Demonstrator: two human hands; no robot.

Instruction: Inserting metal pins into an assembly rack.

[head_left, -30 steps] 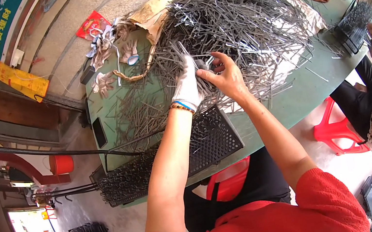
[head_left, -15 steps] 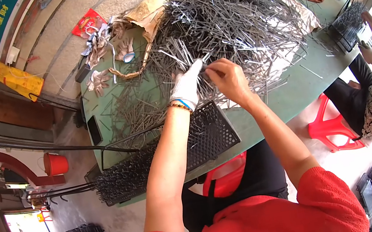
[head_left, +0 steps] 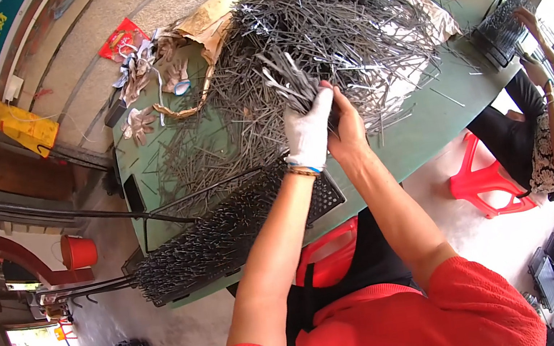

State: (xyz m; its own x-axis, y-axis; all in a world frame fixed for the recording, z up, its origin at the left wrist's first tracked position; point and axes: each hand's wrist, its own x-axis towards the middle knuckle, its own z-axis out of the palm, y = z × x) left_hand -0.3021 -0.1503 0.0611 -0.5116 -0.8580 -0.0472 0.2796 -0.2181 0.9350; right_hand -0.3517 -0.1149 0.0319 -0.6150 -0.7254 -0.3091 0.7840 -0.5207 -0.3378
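My left hand (head_left: 307, 135), in a white glove with a blue cuff edge, grips a bundle of thin grey metal rods (head_left: 291, 82) whose ends fan out up and to the left. Bare and pressed close on the right, my right hand (head_left: 347, 124) closes round the bundle's lower part; its fingertips are partly hidden. Just beyond both hands lies a big heap of similar rods (head_left: 346, 18) on the green table (head_left: 422, 123). Nearer me, a long black perforated rack (head_left: 328, 196) is crowded with upright dark rods (head_left: 207, 239); my left forearm covers part of it.
Used gloves (head_left: 176, 76) and a red packet (head_left: 123, 39) lie at the table's far left, a phone (head_left: 133, 195) at its left edge. A co-worker's hand (head_left: 526, 21) is at another rod-filled rack (head_left: 504, 32) on the right. A red stool (head_left: 483, 179) stands below.
Both hands have come together, the right turning from a pinch at the left fingertips to lie alongside the glove. The bundle stands clearer, and my left forearm has shifted right over the rack.
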